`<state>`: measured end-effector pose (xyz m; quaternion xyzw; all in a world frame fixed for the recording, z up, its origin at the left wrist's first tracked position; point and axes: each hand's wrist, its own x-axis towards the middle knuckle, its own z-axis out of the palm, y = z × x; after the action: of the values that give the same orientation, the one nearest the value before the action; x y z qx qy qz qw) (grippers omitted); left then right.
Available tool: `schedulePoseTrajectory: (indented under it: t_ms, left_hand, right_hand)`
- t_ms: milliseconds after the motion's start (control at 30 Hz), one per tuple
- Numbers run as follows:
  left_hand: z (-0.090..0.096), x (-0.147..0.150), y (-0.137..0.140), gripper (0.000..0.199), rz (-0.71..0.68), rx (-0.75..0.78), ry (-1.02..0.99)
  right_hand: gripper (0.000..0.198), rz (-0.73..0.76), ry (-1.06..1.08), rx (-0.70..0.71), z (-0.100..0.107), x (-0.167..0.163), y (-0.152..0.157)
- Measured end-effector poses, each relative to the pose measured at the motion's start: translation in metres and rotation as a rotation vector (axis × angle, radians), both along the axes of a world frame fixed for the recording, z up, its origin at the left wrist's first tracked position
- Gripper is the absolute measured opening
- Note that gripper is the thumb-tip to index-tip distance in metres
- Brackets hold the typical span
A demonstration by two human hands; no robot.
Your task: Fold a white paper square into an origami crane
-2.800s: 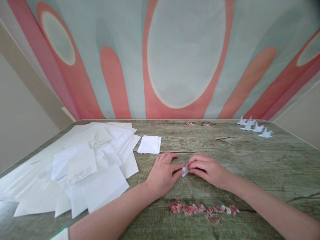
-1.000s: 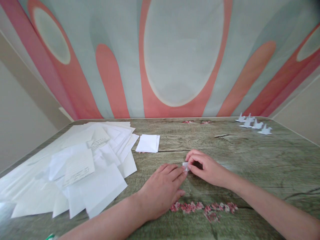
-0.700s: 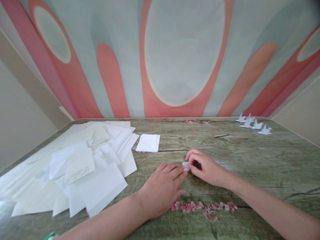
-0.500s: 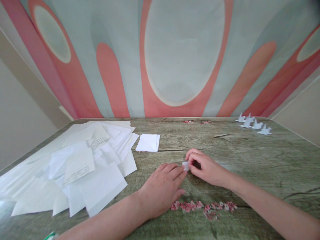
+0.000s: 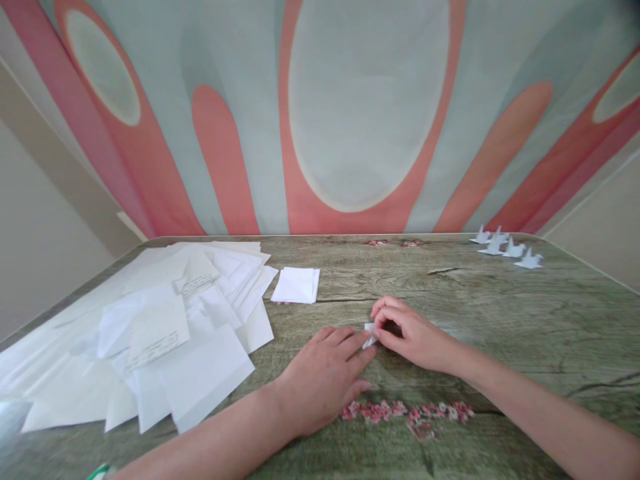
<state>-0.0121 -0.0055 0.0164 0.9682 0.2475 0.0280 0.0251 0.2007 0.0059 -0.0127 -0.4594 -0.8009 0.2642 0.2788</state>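
Note:
A small piece of folded white paper [image 5: 369, 328] lies on the wooden table between my two hands, much of it hidden under fingertips. My left hand [image 5: 325, 377] rests palm down with its fingers stretched out, and its fingertips press on the paper's left and lower part. From the right, my right hand [image 5: 411, 337] pinches the paper's right edge between thumb and curled forefinger. Left of the hands sits a small stack of square white paper [image 5: 295, 285].
A wide, loose heap of white paper sheets [image 5: 205, 373] covers the left of the table [image 5: 500, 320]. Several folded paper cranes [image 5: 529, 259] stand at the far right. Pink flower prints [image 5: 375, 411] mark the tabletop. A patterned cloth [image 5: 370, 107] hangs behind it.
My right fingertips have shifted slightly left over the folded paper. The left fingertips reach a little further right. More of the paper shows between the hands.

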Motion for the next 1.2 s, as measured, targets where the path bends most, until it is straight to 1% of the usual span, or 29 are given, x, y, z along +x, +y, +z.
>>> schedulePoseTrajectory:
  t_ms: [200, 333, 433, 767, 1200]
  left_hand:
    - [-0.005, 0.0, -0.002, 0.043, 0.009, 0.025, 0.018]
    - [-0.011, 0.001, -0.008, 0.044, 0.041, 0.082, 0.036]
    - [-0.012, 0.001, -0.011, 0.043, 0.045, 0.093, 0.046]
    - [-0.004, -0.002, -0.012, 0.044, 0.021, 0.061, 0.056]
    - [-0.004, -0.004, -0.01, 0.045, 0.025, 0.066, 0.052]
  right_hand:
    - [0.017, 0.003, -0.026, -0.017, 0.002, 0.0, -0.002]
    - [0.017, 0.009, -0.023, -0.012, 0.001, 0.0, -0.001]
    - [0.016, 0.012, -0.02, -0.012, 0.001, 0.0, 0.0]
    - [0.016, 0.014, -0.003, -0.008, -0.001, 0.001, 0.0]
    - [0.016, 0.006, 0.005, -0.007, -0.001, 0.0, 0.001]
